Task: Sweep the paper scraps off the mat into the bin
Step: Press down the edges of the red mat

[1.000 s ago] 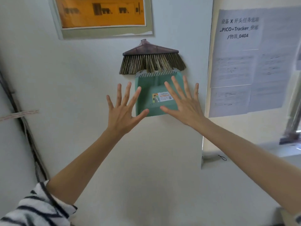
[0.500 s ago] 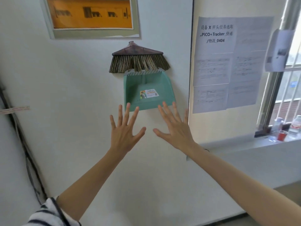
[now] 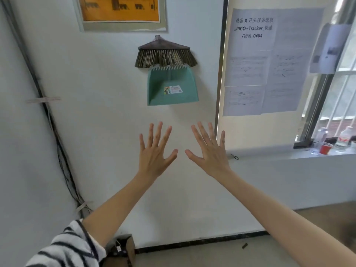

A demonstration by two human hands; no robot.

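Upper centre, one broom head (image 3: 165,54) lies horizontal, bristles down, seemingly touching one teal dustpan (image 3: 171,93); left hand (image 3: 154,157) and right hand (image 3: 211,155) splay wide.

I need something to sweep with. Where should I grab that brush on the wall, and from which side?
Probably by its dark triangular back above the bristles, coming from the front and top. The brush hangs bristles-down, overlapping the dustpan below, and shows only a short stub, no long handle. Its hook is hidden.
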